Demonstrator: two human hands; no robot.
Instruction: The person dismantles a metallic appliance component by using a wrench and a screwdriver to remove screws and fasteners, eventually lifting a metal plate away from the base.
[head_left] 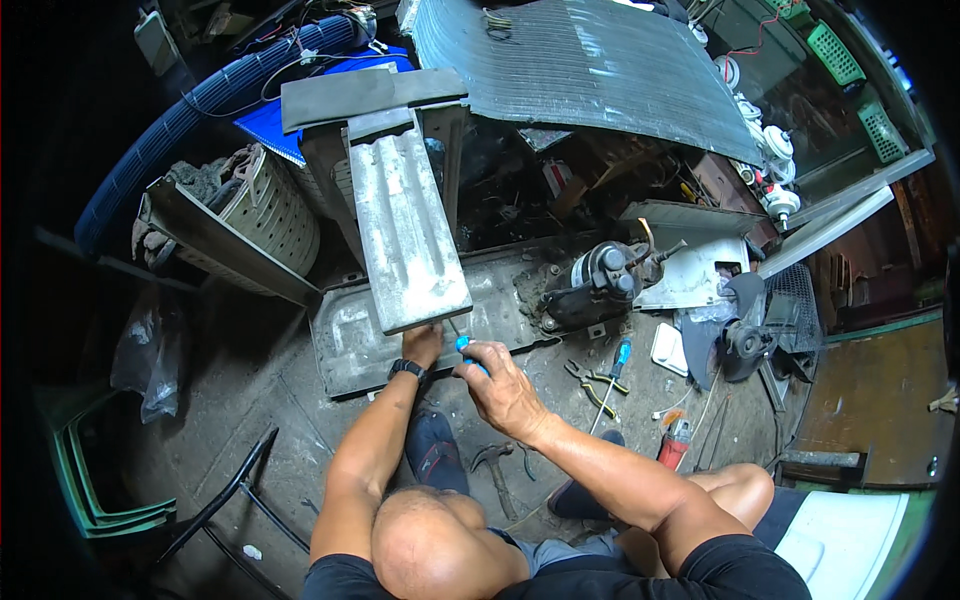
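A long grey metal panel (405, 230) stands tilted up from a flat metal base pan (350, 335) on the floor. My left hand (422, 345), with a dark watch on the wrist, grips the panel's lower edge. My right hand (495, 380) is closed around a blue-handled screwdriver (463, 345), whose shaft points at the panel's lower right corner. A black compressor (595, 285) sits on the right end of the base pan.
Pliers (590, 385), a second blue screwdriver (615, 365) and a hammer (495, 465) lie on the concrete floor near my feet. A fan motor (745, 345) and a finned coil (590, 65) lie right and behind. A perforated drum (255, 215) stands left.
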